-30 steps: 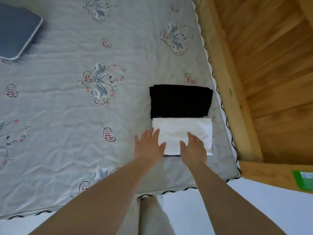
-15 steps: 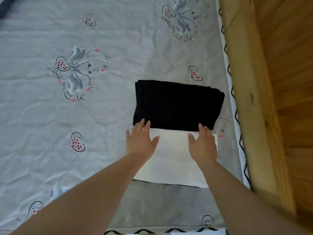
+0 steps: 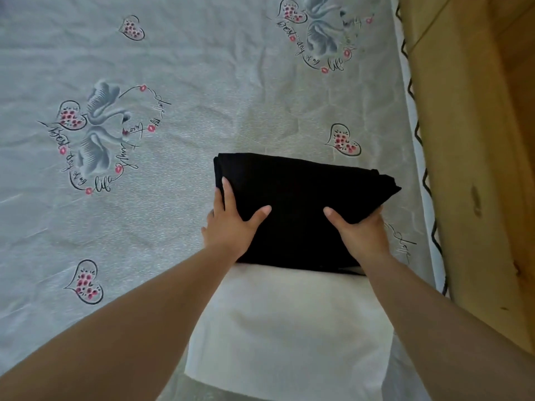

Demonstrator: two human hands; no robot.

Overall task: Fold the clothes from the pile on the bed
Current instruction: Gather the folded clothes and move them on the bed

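While both hands are lifting the folded black garment (image 3: 304, 204) | left hand (image 3: 228, 227) and right hand (image 3: 359, 230) are clasping its two ends | it is overlapping the folded white garment's (image 3: 289, 328) far edge | judgement: keeping it level is preserving the folds.

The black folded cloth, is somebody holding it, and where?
Yes. Both hands grip the black folded garment at its near side corners: the left hand on its left end, the right hand on its right end, thumbs on top, fingers under.

folded dark garment (image 3: 304, 204) on bed (image 3: 202, 68), overlapping folded pale garment's (image 3: 289, 328) far edge; wooden frame (image 3: 469, 140) right
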